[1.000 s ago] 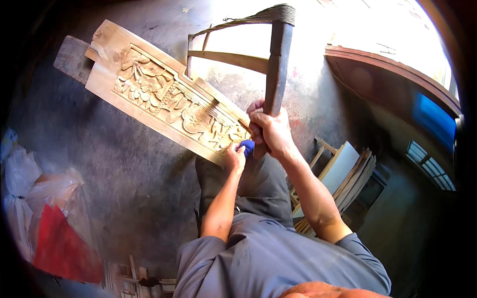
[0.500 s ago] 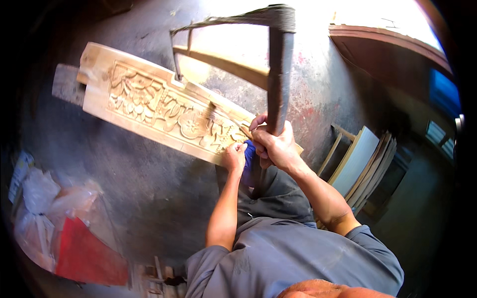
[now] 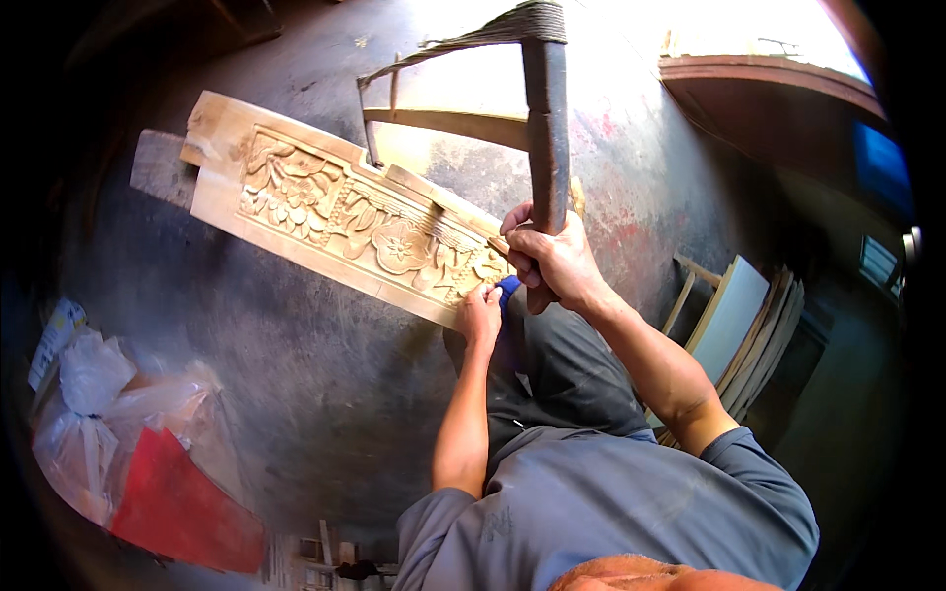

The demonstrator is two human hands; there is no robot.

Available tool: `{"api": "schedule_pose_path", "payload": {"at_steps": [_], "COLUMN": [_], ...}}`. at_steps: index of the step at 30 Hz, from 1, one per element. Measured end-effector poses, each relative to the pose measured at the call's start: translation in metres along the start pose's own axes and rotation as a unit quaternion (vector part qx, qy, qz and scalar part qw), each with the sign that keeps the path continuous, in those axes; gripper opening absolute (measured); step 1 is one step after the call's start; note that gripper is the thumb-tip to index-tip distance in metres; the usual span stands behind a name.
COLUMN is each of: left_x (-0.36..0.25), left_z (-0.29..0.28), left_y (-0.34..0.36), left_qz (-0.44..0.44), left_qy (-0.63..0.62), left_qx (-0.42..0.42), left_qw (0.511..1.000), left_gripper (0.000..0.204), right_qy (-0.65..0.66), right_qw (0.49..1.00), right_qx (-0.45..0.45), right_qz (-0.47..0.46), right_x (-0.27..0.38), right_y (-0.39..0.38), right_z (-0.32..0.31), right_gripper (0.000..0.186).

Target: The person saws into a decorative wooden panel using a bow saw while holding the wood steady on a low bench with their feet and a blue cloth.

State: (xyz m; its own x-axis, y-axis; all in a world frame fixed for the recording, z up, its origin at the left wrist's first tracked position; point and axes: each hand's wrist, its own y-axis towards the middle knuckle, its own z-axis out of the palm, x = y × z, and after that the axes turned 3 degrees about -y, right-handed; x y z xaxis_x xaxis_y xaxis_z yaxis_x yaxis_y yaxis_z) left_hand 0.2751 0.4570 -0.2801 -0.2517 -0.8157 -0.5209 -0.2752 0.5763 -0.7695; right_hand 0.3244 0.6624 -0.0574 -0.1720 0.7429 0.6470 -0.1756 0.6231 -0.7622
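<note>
A pale wooden board [image 3: 399, 246] with carved flowers and leaves slants across the middle, its near end by my knee. My left hand [image 3: 480, 313] is closed at that end, fingertips bent on the board's edge beside a blue cloth [image 3: 508, 286]. In my right hand [image 3: 557, 258] is the lower end of a dark upright on a frame saw [image 3: 545, 128]. The fingers wrap round it. Twisted cord runs from the saw's top to its far arm, and a pale wooden stretcher crosses below. The blade is hard to make out against the carving.
A greyish wooden piece [image 3: 163, 167] sticks out under the board's far end. Clear plastic bags [image 3: 89, 443] and a red sheet [image 3: 187, 512] lie at lower left. Several panels [image 3: 739, 315] lean together on the right. Bright light falls on the concrete floor [image 3: 631, 187].
The saw's upright has come down and towards me, with my right hand rising slightly against the board. The whole view has shifted a little. My left hand stays at the board's end.
</note>
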Motion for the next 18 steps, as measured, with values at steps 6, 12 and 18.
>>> {"api": "schedule_pose_path", "payload": {"at_steps": [6, 12, 18], "left_x": [-0.113, -0.221, -0.219], "left_z": [-0.050, -0.050, -0.029], "left_y": [-0.039, -0.168, -0.161], "left_qz": [0.280, 0.543, 0.568], "left_qy": [-0.131, -0.208, -0.177], "left_qx": [-0.282, -0.052, 0.002], "left_qw": [0.908, 0.812, 0.804], "left_gripper": [0.026, 0.056, 0.049], "right_qy": [0.001, -0.008, 0.032], "right_qw": [0.997, 0.995, 0.994], "right_qx": [-0.073, -0.075, -0.097], "right_qz": [0.035, 0.068, 0.039], "right_x": [-0.003, 0.039, 0.042], "right_y": [-0.051, -0.248, -0.245], "right_z": [-0.025, -0.110, -0.116], "right_gripper": [0.016, 0.025, 0.020]}}
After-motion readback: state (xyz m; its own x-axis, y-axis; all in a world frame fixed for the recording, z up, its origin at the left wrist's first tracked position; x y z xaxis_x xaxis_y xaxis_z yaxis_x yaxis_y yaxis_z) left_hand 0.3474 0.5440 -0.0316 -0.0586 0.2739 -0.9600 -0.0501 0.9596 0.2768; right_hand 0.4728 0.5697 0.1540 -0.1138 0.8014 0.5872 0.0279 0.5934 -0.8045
